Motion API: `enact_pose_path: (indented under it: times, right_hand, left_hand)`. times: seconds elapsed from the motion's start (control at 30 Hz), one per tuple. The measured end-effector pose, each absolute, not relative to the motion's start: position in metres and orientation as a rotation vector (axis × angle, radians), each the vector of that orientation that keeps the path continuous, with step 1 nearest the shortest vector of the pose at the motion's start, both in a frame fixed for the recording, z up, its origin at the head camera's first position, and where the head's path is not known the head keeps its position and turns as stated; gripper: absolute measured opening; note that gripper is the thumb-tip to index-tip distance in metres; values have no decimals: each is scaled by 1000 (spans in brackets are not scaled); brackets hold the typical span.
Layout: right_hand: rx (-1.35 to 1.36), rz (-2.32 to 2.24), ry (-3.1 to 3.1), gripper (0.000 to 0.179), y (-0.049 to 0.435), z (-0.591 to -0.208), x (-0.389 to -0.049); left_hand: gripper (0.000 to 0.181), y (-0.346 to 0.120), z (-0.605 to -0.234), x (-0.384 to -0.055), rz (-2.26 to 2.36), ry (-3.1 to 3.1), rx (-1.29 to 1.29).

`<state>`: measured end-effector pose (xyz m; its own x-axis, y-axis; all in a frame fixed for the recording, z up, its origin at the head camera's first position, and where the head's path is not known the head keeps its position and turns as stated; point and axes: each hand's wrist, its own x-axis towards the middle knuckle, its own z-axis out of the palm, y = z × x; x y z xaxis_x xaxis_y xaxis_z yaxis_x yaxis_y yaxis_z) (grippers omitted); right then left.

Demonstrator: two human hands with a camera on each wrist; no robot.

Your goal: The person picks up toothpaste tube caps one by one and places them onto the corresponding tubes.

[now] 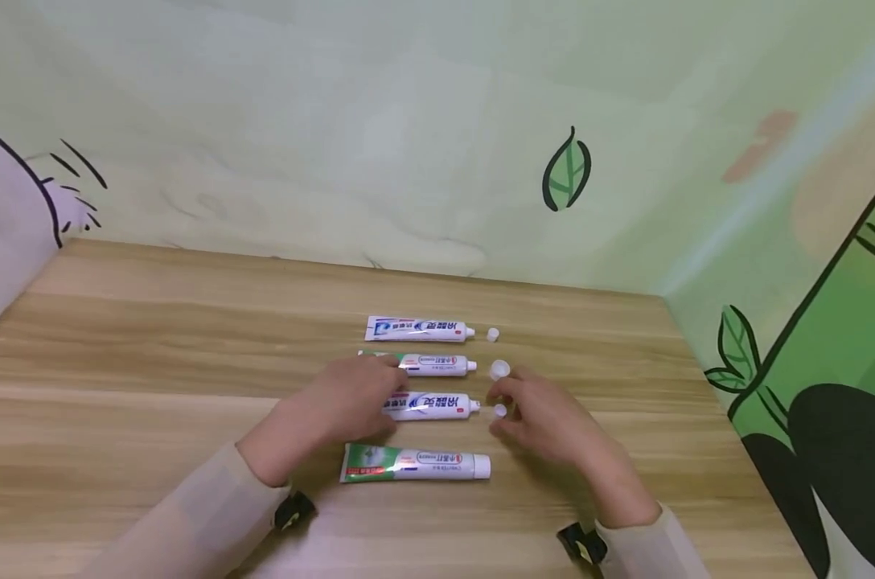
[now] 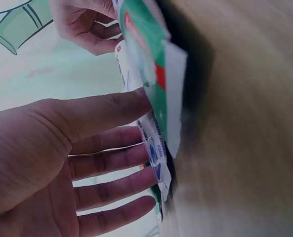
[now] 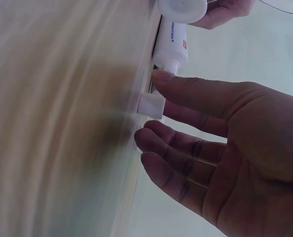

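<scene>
Across the left end of a blue-and-white toothpaste tube point(image 1: 433, 405), third from the back, lies my left hand point(image 1: 343, 394). Its fingers point(image 2: 109, 187) look straight in the left wrist view; firm contact with the tube is unclear. That tube's nozzle is bare and points right. My right hand point(image 1: 553, 414) has its thumb and fingers around a small white cap point(image 3: 151, 105) on the table, without visibly pinching it. A green-and-white tube point(image 1: 437, 366) lies uncapped behind, beside a larger white cap point(image 1: 499, 369). Nearest me is a capped green-and-white tube point(image 1: 416, 465).
Farthest back is another uncapped blue-and-white tube point(image 1: 417, 329), with a small white cap point(image 1: 493, 334) off its nozzle. The wooden table point(image 1: 155, 346) meets a painted wall point(image 1: 336, 145) behind and a painted side wall point(image 1: 843, 338) on the right.
</scene>
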<state>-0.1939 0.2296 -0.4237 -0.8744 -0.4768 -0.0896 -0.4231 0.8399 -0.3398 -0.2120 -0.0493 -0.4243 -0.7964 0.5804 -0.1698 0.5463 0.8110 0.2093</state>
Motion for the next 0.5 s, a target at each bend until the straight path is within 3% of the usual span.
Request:
enact_pose_path:
  times: [0.5]
  right_hand:
    - [-734,-405,2834,9,226,-423,-196]
  left_hand:
    - [39,-47,-422,-212,211,2764,899]
